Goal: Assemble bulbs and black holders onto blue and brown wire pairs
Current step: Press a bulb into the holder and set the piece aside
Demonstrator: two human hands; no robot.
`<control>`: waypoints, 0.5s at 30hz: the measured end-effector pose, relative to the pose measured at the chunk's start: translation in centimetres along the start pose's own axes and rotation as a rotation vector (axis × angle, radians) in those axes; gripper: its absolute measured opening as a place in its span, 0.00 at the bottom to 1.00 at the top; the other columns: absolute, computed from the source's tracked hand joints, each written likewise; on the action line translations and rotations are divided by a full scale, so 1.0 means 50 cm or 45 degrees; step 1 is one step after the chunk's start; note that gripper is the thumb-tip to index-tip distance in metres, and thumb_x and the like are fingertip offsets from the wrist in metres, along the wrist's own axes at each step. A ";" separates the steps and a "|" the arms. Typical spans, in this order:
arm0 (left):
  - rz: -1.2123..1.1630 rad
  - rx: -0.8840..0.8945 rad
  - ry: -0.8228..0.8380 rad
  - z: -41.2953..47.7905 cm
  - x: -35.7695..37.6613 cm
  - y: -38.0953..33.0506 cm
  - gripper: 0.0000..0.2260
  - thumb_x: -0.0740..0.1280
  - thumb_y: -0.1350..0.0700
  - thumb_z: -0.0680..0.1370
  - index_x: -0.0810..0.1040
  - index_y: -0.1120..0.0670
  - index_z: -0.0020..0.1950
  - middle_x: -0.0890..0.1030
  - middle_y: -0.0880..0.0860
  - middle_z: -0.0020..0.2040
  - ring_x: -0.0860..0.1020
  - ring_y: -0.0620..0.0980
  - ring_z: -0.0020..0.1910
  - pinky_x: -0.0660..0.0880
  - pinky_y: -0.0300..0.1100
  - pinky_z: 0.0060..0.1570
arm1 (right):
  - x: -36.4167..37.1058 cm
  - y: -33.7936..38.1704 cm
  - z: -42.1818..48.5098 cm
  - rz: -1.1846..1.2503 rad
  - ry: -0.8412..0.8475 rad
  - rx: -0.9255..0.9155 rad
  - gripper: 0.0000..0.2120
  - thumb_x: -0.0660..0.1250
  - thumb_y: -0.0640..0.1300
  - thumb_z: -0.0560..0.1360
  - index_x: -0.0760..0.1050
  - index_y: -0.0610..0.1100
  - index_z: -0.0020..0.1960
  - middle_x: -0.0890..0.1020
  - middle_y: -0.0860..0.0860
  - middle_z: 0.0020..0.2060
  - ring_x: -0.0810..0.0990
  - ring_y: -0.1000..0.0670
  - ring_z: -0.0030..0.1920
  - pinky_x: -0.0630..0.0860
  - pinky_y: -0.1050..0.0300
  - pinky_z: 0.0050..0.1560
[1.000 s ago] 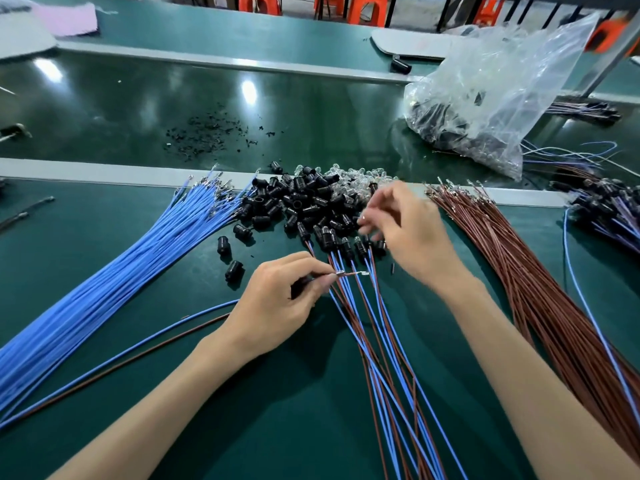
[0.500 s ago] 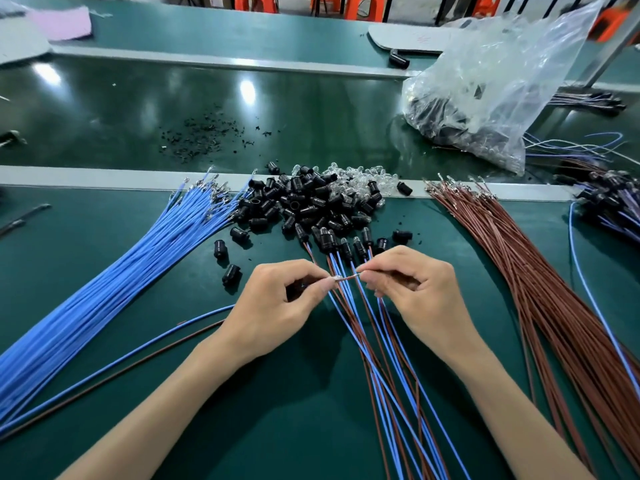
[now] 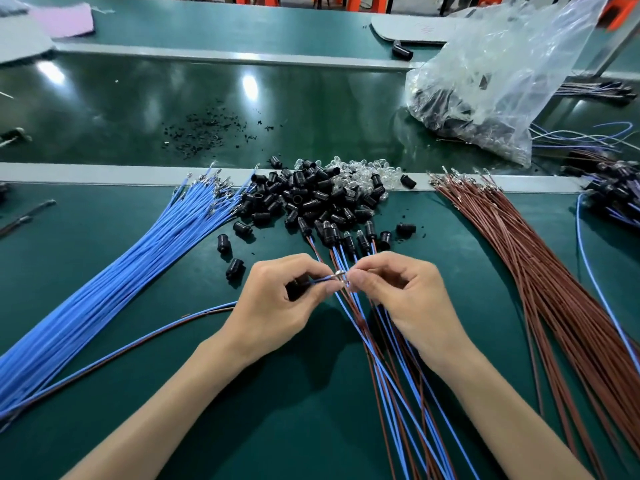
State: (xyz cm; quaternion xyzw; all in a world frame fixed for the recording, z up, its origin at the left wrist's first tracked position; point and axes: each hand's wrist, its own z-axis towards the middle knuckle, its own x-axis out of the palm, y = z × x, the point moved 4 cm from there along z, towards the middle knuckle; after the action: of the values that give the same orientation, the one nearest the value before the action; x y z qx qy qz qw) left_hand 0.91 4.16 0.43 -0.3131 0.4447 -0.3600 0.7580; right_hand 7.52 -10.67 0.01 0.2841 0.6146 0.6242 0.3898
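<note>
Pinching the metal tips of one blue-and-brown wire pair (image 3: pixel 207 312) in curled fingers of left hand (image 3: pixel 277 306) and right hand (image 3: pixel 412 299), near black holders (image 3: pixel 311 199) heaped on the counter (image 3: pixel 294 427).

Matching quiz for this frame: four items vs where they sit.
Things: 1 bundle of loose blue wires; 2 bundle of loose brown wires; 3 pile of black plastic holders; 4 crumpled clear plastic bag.
Places: A far right, on the dark glossy belt; B far edge of the green mat, centre; C mat's left side; D mat's right side.
Pairs: 1-C; 2-D; 3-B; 4-A.
</note>
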 end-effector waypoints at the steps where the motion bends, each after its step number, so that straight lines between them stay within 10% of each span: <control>1: -0.004 -0.022 -0.012 0.000 -0.002 0.001 0.03 0.72 0.59 0.72 0.82 0.58 0.42 0.78 0.43 0.34 0.72 0.41 0.30 0.68 0.31 0.33 | -0.006 -0.002 0.000 0.046 -0.013 0.020 0.04 0.73 0.48 0.69 0.84 0.49 0.41 0.84 0.52 0.34 0.78 0.59 0.34 0.73 0.69 0.40; 9: -0.088 -0.113 -0.035 0.001 -0.009 0.010 0.02 0.71 0.58 0.74 0.83 0.54 0.41 0.79 0.49 0.33 0.74 0.49 0.31 0.69 0.40 0.32 | -0.021 -0.014 0.006 0.144 -0.091 0.089 0.14 0.67 0.35 0.76 0.84 0.53 0.48 0.85 0.51 0.40 0.83 0.56 0.40 0.77 0.67 0.45; 15: -0.133 -0.077 0.122 0.001 -0.001 0.005 0.07 0.69 0.54 0.73 0.84 0.57 0.43 0.80 0.43 0.33 0.76 0.38 0.32 0.68 0.27 0.37 | -0.009 -0.005 -0.002 0.210 0.109 0.136 0.06 0.72 0.43 0.71 0.84 0.48 0.48 0.86 0.51 0.41 0.83 0.57 0.43 0.75 0.69 0.47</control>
State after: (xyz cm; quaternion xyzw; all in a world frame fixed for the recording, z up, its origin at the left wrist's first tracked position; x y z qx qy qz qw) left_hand 0.99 4.35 0.27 -0.3412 0.4743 -0.4000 0.7061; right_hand 7.73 -11.11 -0.19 0.3272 0.6376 0.6320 0.2949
